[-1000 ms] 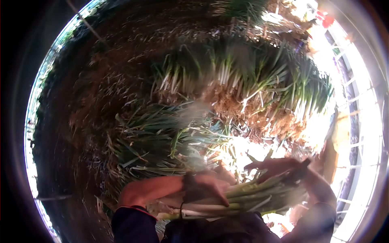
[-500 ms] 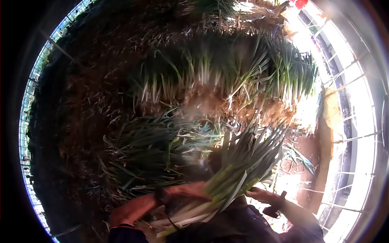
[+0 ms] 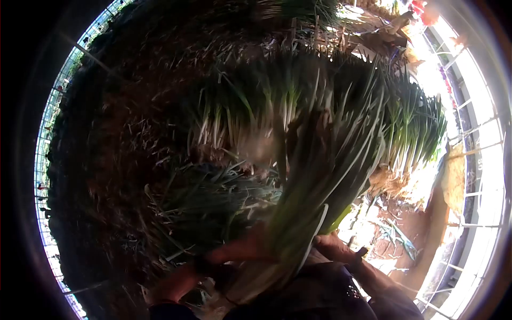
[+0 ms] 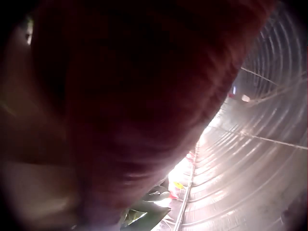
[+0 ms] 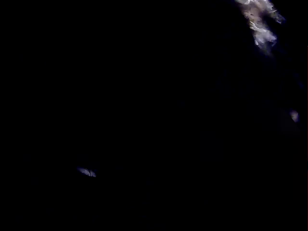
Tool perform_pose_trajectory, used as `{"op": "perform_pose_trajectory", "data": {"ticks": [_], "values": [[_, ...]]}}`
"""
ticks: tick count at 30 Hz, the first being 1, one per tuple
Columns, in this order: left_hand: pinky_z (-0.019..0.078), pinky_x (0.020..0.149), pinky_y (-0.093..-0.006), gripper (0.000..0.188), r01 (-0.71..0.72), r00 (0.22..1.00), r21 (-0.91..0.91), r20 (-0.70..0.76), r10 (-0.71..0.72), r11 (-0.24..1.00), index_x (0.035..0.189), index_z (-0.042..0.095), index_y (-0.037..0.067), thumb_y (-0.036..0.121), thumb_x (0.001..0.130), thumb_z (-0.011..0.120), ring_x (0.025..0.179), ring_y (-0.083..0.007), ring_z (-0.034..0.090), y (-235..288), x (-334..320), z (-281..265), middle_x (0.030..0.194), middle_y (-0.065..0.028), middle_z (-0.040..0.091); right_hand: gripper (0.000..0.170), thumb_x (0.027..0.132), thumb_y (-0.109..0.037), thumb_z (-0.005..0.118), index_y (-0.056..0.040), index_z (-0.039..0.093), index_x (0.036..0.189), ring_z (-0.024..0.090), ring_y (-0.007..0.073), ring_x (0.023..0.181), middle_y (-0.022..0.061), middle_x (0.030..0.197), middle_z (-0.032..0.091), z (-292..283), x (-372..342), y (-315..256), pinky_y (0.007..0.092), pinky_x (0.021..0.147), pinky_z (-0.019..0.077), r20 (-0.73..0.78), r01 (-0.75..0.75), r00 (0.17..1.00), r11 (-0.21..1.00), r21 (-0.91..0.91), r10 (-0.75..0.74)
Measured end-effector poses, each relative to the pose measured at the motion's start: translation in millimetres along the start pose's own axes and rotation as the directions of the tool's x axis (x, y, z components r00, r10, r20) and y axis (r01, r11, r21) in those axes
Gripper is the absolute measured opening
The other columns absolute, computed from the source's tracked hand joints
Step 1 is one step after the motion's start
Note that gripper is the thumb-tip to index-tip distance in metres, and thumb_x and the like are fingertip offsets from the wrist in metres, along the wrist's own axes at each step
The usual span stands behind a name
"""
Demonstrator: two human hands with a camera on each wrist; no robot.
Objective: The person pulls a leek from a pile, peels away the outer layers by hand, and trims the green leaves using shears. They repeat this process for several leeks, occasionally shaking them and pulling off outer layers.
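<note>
Head view: a bunch of long-leaved green stalks (image 3: pixel 330 160) is at the front of the person's body, tilted, pale lower ends down towards the lap and leaves fanned upward and slightly right. Left hand (image 3: pixel 248 246) clasps the bunch low on its left side; grip reads as closed round the stalks, though single fingers are blurred. Right hand (image 3: pixel 333 246) is at the bunch's lower right, beside a bright yellow-green leaf (image 3: pixel 340 217); whether it grasps or only touches cannot be told. Dark wristbands are visible on both arms.

Ground (image 3: pixel 133 133): brown, scattered with pale stalk litter. Beyond the bunch, a row of similar plants (image 3: pixel 408 120) runs across, leaves pointing away, white stems and brown roots on the near side; the bunch overlaps its middle. Left of the bunch, a heap of loose green leaves (image 3: pixel 213 197) lies near the left hand. On the right side of the ground, a few green scraps (image 3: pixel 397 240) lie on reddish soil, with a brown board-like edge (image 3: pixel 434 234) just beyond and a bright, barred wall past that.

Left wrist view: dark reddish skin fills much of the field; ribbed translucent sheeting (image 4: pixel 260 163) at right, green leaf (image 4: pixel 149 216) at bottom. Right wrist view: nearly black, pale patch at upper right, unidentifiable.
</note>
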State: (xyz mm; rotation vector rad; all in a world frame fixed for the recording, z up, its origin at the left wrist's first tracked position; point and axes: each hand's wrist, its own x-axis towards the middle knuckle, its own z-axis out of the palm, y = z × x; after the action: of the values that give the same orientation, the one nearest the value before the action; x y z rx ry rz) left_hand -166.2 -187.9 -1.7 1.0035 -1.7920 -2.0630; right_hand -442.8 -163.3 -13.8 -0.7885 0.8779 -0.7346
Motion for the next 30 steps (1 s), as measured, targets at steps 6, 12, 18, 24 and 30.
{"op": "perform_pose_trajectory", "data": {"ticks": [6,12,18,24,30], "values": [[0.0366,0.114,-0.0447,0.112,0.104,0.985,0.228,-0.158,-0.068,0.968,0.152,0.030,0.004,0.039,0.066,0.094,0.137,-0.0322,0.040,90,116,-107,0.147,-0.0176,0.042,0.031,0.104,-0.024,0.053,-0.0040,0.059,0.126,0.059,0.0349,0.113,0.0155,0.121,0.061,-113,123,-76,0.0448,0.097,0.0495,0.226,0.346,0.906,0.315,-0.884,-0.358],[0.0438,0.110,-0.0396,0.096,0.042,0.896,0.001,-0.442,-0.037,0.999,0.155,0.026,0.002,0.036,0.084,0.082,0.131,-0.0255,0.051,25,242,-204,0.151,-0.0181,0.043,0.037,0.103,-0.032,0.058,-0.0121,0.053,0.133,0.065,0.0157,0.101,0.0014,0.121,0.063,-226,278,-126,0.0356,0.086,0.0541,-0.147,0.122,0.983,0.989,0.087,-0.108],[0.0507,0.102,-0.0378,0.071,0.198,0.901,-0.265,-0.330,-0.281,0.944,0.147,0.041,-0.002,0.027,0.091,0.076,0.121,-0.0239,0.059,-63,175,-164,0.133,-0.0173,0.058,0.076,0.099,-0.034,0.062,-0.0124,0.021,0.159,0.060,0.0330,0.120,0.0164,0.147,0.048,-255,233,7,0.0476,0.094,0.0553,0.258,0.419,0.892,0.892,-0.169,-0.371],[0.0499,0.095,-0.0374,0.048,0.531,0.773,-0.326,-0.192,-0.605,0.782,0.133,0.056,-0.004,0.018,0.093,0.071,0.113,-0.0219,0.062,-197,88,-23,0.116,-0.0119,0.068,0.063,0.104,-0.028,0.052,-0.0006,0.026,0.154,0.066,0.0330,0.106,0.0206,0.139,0.055,-305,152,292,0.0439,0.092,0.0547,0.199,-0.239,0.850,0.695,-0.678,0.487],[0.0494,0.093,-0.0375,0.041,0.445,0.618,-0.589,-0.344,-0.708,0.674,0.127,0.062,0.000,0.023,0.094,0.067,0.110,-0.0199,0.063,-230,26,139,0.116,-0.0098,0.069,0.061,0.105,-0.026,0.051,0.0013,0.027,0.153,0.067,0.0336,0.104,0.0210,0.137,0.055,-221,168,299,0.0431,0.093,0.0538,0.164,-0.087,0.589,0.264,-0.961,0.791]]}}
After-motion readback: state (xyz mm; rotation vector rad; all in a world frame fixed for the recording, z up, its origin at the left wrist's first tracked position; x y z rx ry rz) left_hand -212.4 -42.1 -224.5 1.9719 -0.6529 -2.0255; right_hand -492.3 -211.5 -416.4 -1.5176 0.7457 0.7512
